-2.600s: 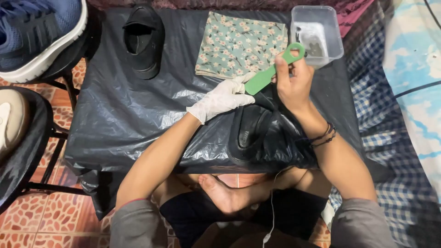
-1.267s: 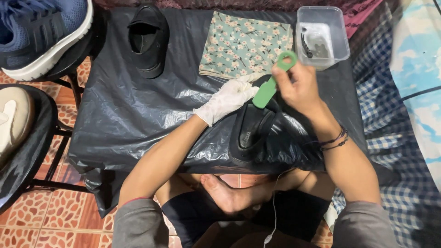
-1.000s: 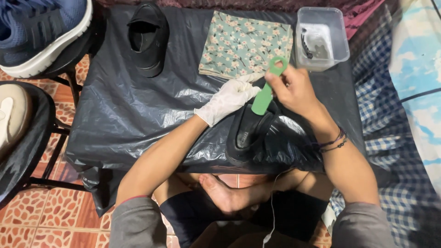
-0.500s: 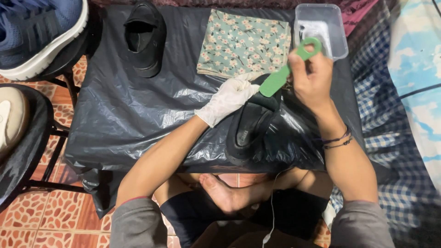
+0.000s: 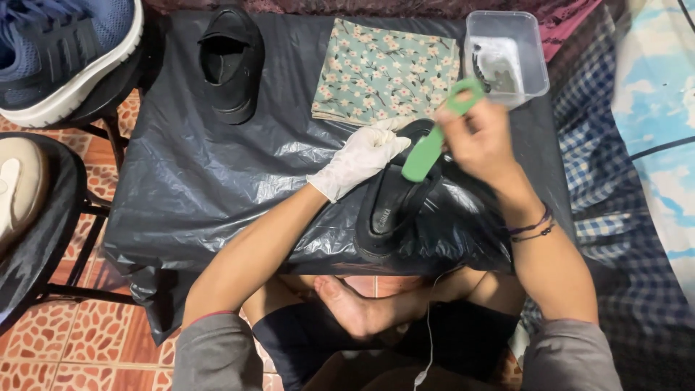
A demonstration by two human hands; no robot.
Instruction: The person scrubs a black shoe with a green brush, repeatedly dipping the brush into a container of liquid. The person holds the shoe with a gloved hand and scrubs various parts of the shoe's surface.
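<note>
Shoe and green brush in hand over a plastic-covered table

Black plastic sheeting covers a small table, crinkled and glossy, hanging over the near edge. Floor to the left is reddish tile with a pebble pattern. Two dark stools stand on that side: the upper one carries a blue and white sneaker, the lower one a pale shoe, partly cut off by the frame. Blue checked cloth lies to the right of the table.

At the far right corner of the table, a clear rectangular plastic tub; inside, something whitish and a dark object, too blurred to name. Just left of it, a folded green cloth with a small flower print. A single black shoe sits at the far left of the sheeting, opening upward, well apart from the hands.

A second black shoe lies near the table's front edge, between both hands. Left hand, in a white glove, is curled over the shoe's far end, gripping it. Right hand, bare, with dark cords at the wrist, is closed around a green brush whose lower end touches the shoe's upper edge; its looped handle end points toward the tub. A bare foot shows under the table edge.
</note>
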